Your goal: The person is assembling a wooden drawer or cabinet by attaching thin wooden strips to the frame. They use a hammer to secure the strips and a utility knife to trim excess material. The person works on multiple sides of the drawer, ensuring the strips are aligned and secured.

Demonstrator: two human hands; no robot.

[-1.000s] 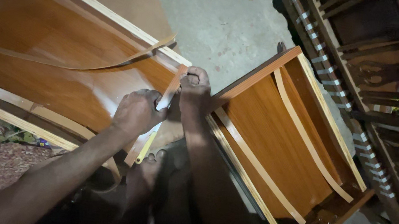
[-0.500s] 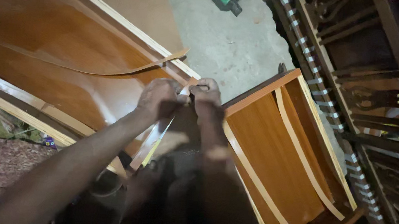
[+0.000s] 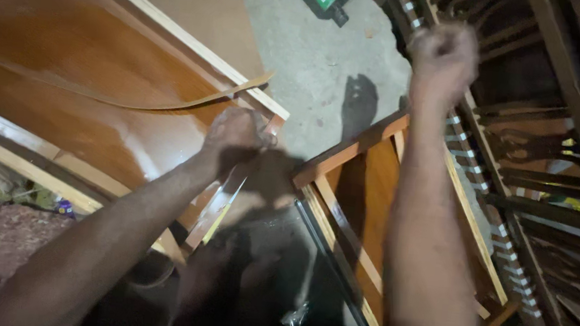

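Here the left hand (image 3: 235, 135) has its grip closed on a wooden strip (image 3: 223, 203); the blurred right hand (image 3: 442, 53) is fisted.

1. Left hand (image 3: 235, 135) is curled closed, knuckles up, at the end of a forearm stretched diagonally from the lower left.
2. Right hand (image 3: 443, 55) is a raised, blurred fist, its forearm extended nearly straight upward in view.

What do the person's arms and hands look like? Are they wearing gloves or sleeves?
No gloves. The left hand and right hand are bare, and both forearms are bare with no sleeves showing. No watch, rings or bands can be seen, though the right hand is blurred.
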